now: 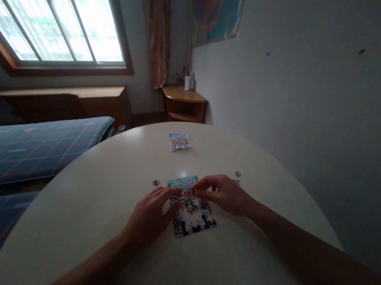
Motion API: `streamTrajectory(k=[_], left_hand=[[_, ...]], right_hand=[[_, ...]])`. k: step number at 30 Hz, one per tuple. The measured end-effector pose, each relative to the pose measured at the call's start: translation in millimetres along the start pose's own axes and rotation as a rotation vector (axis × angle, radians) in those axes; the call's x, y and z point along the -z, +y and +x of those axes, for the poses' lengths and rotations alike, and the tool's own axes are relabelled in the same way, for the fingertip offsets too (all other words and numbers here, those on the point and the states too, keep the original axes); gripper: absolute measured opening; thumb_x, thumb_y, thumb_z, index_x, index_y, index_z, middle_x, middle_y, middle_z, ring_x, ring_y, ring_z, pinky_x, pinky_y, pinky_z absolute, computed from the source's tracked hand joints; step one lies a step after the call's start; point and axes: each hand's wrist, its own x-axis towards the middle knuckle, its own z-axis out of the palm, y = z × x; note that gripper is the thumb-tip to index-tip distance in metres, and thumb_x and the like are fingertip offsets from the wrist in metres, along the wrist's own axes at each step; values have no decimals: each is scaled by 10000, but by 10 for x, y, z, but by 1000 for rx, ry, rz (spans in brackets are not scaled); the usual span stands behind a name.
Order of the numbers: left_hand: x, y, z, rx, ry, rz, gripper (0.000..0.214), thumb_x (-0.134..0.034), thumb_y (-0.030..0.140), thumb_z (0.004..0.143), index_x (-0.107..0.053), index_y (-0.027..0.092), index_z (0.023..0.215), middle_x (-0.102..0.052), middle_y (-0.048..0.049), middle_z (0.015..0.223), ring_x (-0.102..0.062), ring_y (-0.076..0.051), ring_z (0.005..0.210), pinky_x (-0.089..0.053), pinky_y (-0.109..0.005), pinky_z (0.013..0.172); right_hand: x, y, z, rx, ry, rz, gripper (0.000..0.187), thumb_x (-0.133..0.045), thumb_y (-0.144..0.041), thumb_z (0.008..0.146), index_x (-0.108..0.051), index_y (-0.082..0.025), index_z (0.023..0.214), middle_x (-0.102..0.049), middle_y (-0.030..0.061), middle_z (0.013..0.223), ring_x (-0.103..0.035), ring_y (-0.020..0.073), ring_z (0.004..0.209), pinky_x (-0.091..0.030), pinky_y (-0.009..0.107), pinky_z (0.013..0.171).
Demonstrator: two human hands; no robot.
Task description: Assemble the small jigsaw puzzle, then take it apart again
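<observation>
A small jigsaw puzzle [195, 227], with a light-blue lettered top edge and a dark, colourful lower part, lies flat on the round table. From the left, my left hand [154, 212] reaches over its side, thumb and index finger apart and fingertips on the pieces. My right hand [224, 194] comes in from the other side, thumb and index tips close together at a small puzzle piece [187, 192] in the upper middle. Fingers partly hide the pieces there. A pale patch shows in the lower part; whether it is bare table or printed picture I cannot tell.
Loose puzzle pieces lie left [156, 182] and right [237, 174] of the puzzle. A small printed packet [179, 141] rests farther back on the white table [115, 175]. Beyond are a blue plaid bed [29, 146], a corner shelf [184, 95] and a wall on the right.
</observation>
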Motion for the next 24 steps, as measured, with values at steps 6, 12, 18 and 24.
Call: streamTrajectory(k=[6,12,18,24], left_hand=[[-35,-23,2,-46,25,-42,134,-571,294,945,-665,259,1034,-712,-11,946,-670,-171,873,-546,-314,788],[-20,-64,3,-36,-43,-27,116,-627,245,910,-694,278,999,-719,2,962,-661,-178,903,-531,-312,802],[29,-79,6,-76,-140,-14,114,-649,227,892,-701,273,982,-726,4,965,-628,-197,965,-521,-308,817],[51,-89,19,-135,-167,-1,107,-637,219,898,-689,258,982,-717,2,924,-609,-201,943,-511,-312,801]], right_hand=[[-159,-15,-5,2,-67,106,198,-658,-304,857,-759,-219,1005,-769,27,933,-688,172,846,-500,295,767],[-101,39,-24,87,-50,-19,178,-664,-295,863,-757,-230,999,-766,32,974,-695,175,891,-512,316,824],[-9,120,-43,340,-57,-414,101,-695,-232,847,-755,-256,925,-752,16,929,-643,183,910,-412,353,867],[-11,78,-72,427,-117,-525,108,-698,-278,862,-745,-270,959,-741,0,955,-612,176,940,-337,347,864]])
